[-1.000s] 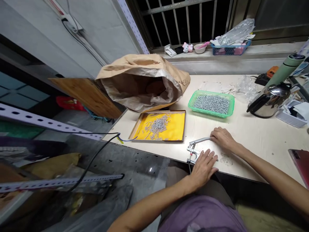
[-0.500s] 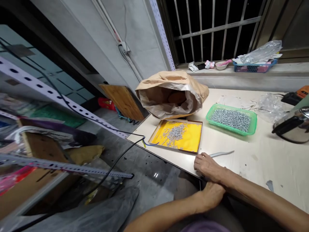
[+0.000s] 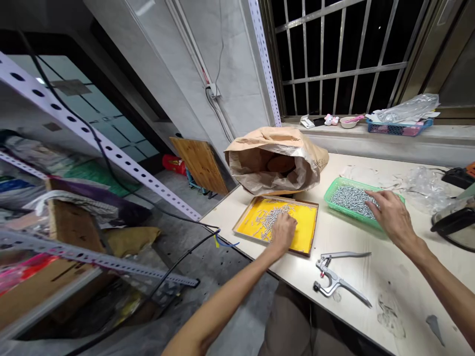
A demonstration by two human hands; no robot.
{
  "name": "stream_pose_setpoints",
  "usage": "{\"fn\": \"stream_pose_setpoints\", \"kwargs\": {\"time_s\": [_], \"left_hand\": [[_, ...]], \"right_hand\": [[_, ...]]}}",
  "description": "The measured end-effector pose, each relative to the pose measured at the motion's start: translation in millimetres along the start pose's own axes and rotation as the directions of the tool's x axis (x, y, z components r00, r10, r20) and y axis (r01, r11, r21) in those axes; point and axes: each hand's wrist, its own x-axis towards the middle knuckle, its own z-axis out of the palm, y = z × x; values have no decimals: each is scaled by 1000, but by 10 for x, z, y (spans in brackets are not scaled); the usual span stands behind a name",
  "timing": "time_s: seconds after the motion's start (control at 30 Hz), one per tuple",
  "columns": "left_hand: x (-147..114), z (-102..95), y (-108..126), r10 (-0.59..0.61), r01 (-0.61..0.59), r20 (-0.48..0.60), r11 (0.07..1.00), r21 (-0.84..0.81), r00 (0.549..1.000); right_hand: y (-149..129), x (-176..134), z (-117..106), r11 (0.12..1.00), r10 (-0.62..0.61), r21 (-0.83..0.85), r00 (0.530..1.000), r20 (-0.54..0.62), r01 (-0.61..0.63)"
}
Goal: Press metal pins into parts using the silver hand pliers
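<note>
My left hand (image 3: 284, 233) is down in a shallow tray (image 3: 310, 237) with a yellow bottom, at the edge of a loose pile of small silvery metal pins (image 3: 270, 220). Its fingers are curled together, and what they pinch, if anything, is hidden. Over the right end of a green plastic basket (image 3: 365, 225) hangs my right hand (image 3: 393, 217), fingers stretched and thumb apart. The basket holds many similar metal pieces (image 3: 351, 199). Silver hand pliers (image 3: 336, 279) with spread handles lie on the table between my forearms.
A large brown paper sack (image 3: 274, 136) lies open-mouthed behind the tray. Clear plastic (image 3: 426, 188) and a kettle-like vessel (image 3: 456, 217) stand at the right. A black cable (image 3: 185, 215) crosses at the table's left corner. Barred windows rise behind the sill.
My hands have parted from the table's front edge: the left moved to the yellow tray, the right to the green basket. The pliers, mostly covered before, now lie in full view.
</note>
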Motion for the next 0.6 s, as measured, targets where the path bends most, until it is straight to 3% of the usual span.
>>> {"fn": "stream_pose_setpoints", "kwargs": {"time_s": [0.1, 0.27, 0.47, 0.53, 0.6], "left_hand": [[267, -28, -226, -82, 76, 69, 993, 87, 994], [464, 64, -236, -120, 91, 187, 984, 155, 975], [519, -61, -198, -76, 47, 232, 991, 125, 970], [397, -107, -141, -64, 59, 233, 998, 29, 970], [165, -115, -36, -77, 142, 301, 969, -200, 951]], "right_hand": [[-74, -284, 55, 996, -44, 85, 998, 51, 40], [-529, -922, 29, 945, -158, 318, 961, 225, 80], [-836, -1395, -25, 960, -189, 269, 883, 430, 75], [-844, -1459, -28, 974, -168, 215, 864, 474, 71], [-828, -1509, -16, 981, -150, 186, 848, 509, 62]]}}
